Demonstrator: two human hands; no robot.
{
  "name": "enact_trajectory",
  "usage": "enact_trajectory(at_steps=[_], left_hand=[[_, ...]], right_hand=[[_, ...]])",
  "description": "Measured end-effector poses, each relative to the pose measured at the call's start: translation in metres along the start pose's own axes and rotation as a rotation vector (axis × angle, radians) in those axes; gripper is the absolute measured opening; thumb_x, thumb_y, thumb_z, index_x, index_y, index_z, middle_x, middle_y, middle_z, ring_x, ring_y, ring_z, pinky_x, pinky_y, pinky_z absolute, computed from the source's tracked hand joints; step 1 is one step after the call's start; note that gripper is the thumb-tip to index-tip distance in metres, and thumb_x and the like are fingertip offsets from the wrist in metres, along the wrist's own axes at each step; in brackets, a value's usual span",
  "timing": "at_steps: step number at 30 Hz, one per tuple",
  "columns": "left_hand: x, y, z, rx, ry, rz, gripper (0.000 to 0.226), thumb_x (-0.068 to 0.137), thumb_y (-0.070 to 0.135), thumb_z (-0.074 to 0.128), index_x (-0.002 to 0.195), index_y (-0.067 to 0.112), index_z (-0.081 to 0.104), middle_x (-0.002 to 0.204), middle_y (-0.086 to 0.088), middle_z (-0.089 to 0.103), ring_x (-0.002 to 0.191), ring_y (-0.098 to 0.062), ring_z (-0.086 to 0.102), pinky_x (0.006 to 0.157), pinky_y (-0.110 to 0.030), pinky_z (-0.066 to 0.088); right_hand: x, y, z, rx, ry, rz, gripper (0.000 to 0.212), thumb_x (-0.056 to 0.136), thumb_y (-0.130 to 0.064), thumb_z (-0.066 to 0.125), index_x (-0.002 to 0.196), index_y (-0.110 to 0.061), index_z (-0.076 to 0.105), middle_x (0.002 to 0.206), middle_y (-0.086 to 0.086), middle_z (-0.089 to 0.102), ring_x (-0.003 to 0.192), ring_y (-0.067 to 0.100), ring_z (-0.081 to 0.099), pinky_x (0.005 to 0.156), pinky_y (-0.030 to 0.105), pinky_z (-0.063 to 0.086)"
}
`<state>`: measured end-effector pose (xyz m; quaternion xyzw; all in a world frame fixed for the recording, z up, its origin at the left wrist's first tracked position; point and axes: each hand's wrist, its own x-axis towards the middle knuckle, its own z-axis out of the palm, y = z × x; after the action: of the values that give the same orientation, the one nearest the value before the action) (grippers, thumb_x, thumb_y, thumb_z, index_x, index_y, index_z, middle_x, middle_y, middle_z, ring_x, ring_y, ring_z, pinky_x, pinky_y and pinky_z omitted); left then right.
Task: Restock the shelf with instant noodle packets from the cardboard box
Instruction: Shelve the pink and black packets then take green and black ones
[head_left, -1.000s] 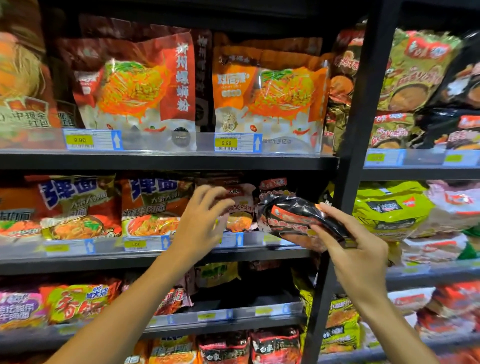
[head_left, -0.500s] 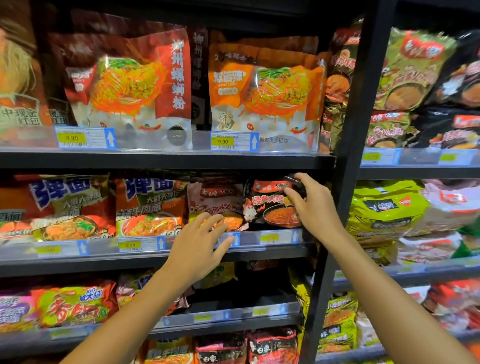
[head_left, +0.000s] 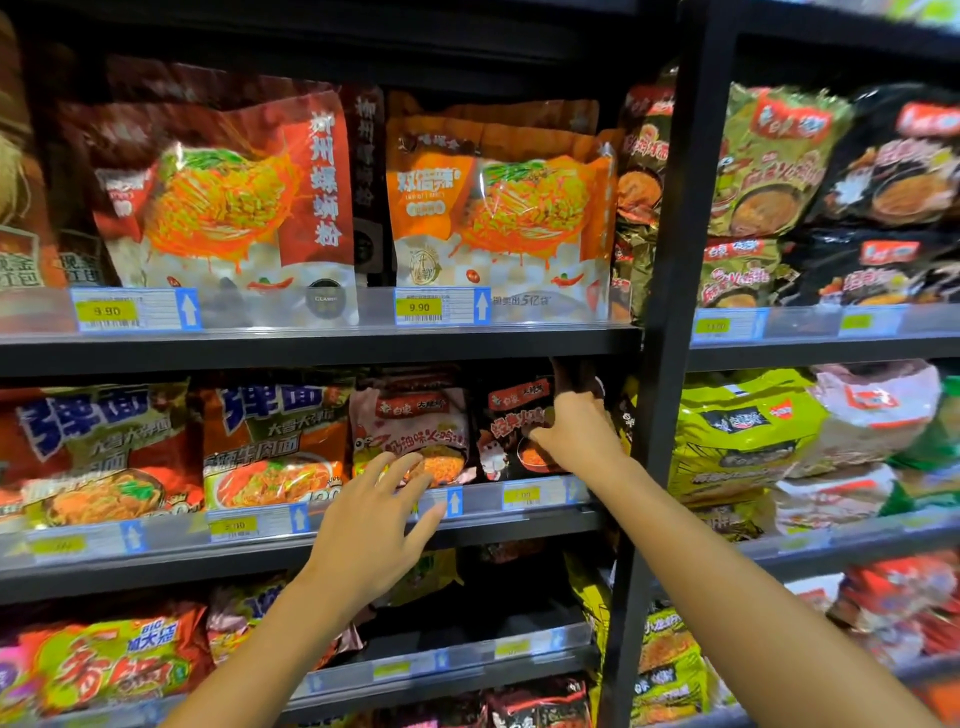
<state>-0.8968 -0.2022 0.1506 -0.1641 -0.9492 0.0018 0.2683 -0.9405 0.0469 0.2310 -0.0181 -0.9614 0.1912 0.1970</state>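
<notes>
A black instant noodle packet (head_left: 511, 415) stands upright at the right end of the middle shelf (head_left: 156, 564). My right hand (head_left: 576, 431) grips its right side, thumb across the front and fingers reaching up behind it. Beside it on the left stands a pink noodle packet (head_left: 410, 421). In front of the pink packet's lower edge and the price rail, my left hand (head_left: 374, 525) is open with spread fingers and holds nothing. The cardboard box is out of view.
Orange noodle packets (head_left: 270, 441) fill the middle shelf to the left. Large red and orange bags (head_left: 498, 208) stand on the shelf above. A black upright post (head_left: 670, 260) divides this bay from the right bay, which holds green packs (head_left: 737, 431).
My right hand has carried the black packet from in front of the post onto the middle shelf and stood it upright. My left hand has dropped lower, off the pink packet's middle.
</notes>
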Motion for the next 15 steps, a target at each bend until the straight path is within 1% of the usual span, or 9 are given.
enact_trajectory(at_steps=[1,2,3,5,7,9,11,15], left_hand=[[0.000,0.001,0.000,0.005,-0.005,0.001,0.070,0.097,0.063,0.018,0.131,0.023,0.064,0.143,0.001,0.055,0.135,-0.026,0.048,0.099,-0.043,0.051],[0.001,0.001,-0.001,0.008,-0.013,0.003,0.071,0.097,0.063,0.017,0.131,0.023,0.064,0.144,0.001,0.055,0.135,-0.027,0.048,0.100,-0.043,0.050],[0.001,0.002,-0.002,0.009,-0.023,0.007,0.071,0.096,0.063,0.016,0.131,0.023,0.063,0.144,0.000,0.055,0.135,-0.028,0.047,0.100,-0.044,0.049],[0.002,0.004,-0.003,0.016,-0.032,0.012,0.073,0.096,0.064,0.014,0.130,0.022,0.063,0.143,-0.002,0.055,0.134,-0.030,0.047,0.101,-0.045,0.048],[0.004,0.008,-0.005,0.011,-0.050,0.008,0.075,0.095,0.065,0.012,0.130,0.023,0.063,0.143,-0.003,0.053,0.134,-0.032,0.045,0.102,-0.045,0.047],[0.005,0.012,-0.005,-0.009,-0.064,-0.003,0.075,0.094,0.065,0.012,0.133,0.023,0.060,0.146,-0.004,0.048,0.137,-0.033,0.040,0.105,-0.046,0.043],[0.006,0.014,-0.005,-0.020,-0.065,-0.010,0.074,0.093,0.065,0.012,0.134,0.024,0.059,0.148,-0.005,0.046,0.138,-0.033,0.037,0.107,-0.047,0.041],[0.006,0.016,-0.005,-0.018,-0.072,-0.048,0.072,0.093,0.065,0.014,0.130,0.025,0.061,0.145,-0.007,0.049,0.136,-0.033,0.040,0.103,-0.046,0.044]], right_hand=[[-0.003,0.002,0.003,-0.023,0.000,0.006,0.035,0.087,-0.038,0.069,0.097,-0.007,0.056,0.119,0.022,0.056,0.124,0.041,0.047,0.101,0.049,0.046],[-0.006,0.005,0.005,-0.034,0.004,0.002,0.043,0.086,-0.043,0.070,0.105,-0.008,0.053,0.132,0.024,0.048,0.134,0.043,0.036,0.106,0.051,0.041],[-0.012,0.008,0.009,-0.030,0.020,-0.013,0.051,0.086,-0.047,0.069,0.113,-0.009,0.049,0.140,0.024,0.040,0.139,0.043,0.028,0.108,0.052,0.039],[-0.022,0.013,0.017,-0.022,0.056,-0.073,0.061,0.087,-0.055,0.064,0.125,-0.013,0.042,0.149,0.021,0.029,0.142,0.042,0.022,0.106,0.050,0.041],[-0.030,0.020,0.026,-0.050,0.031,-0.109,0.067,0.089,-0.062,0.055,0.136,-0.018,0.039,0.153,0.017,0.024,0.141,0.042,0.022,0.103,0.048,0.043],[-0.033,0.024,0.032,-0.097,-0.048,-0.118,0.071,0.092,-0.069,0.041,0.144,-0.020,0.038,0.152,0.013,0.030,0.139,0.040,0.027,0.102,0.048,0.043],[-0.034,0.025,0.032,-0.127,-0.096,-0.137,0.074,0.093,-0.073,0.029,0.146,-0.022,0.039,0.152,0.011,0.035,0.138,0.038,0.030,0.104,0.049,0.041],[-0.034,0.024,0.032,-0.127,-0.151,-0.213,0.073,0.092,-0.074,0.028,0.149,-0.029,0.036,0.154,0.004,0.034,0.143,0.035,0.025,0.107,0.048,0.039]])
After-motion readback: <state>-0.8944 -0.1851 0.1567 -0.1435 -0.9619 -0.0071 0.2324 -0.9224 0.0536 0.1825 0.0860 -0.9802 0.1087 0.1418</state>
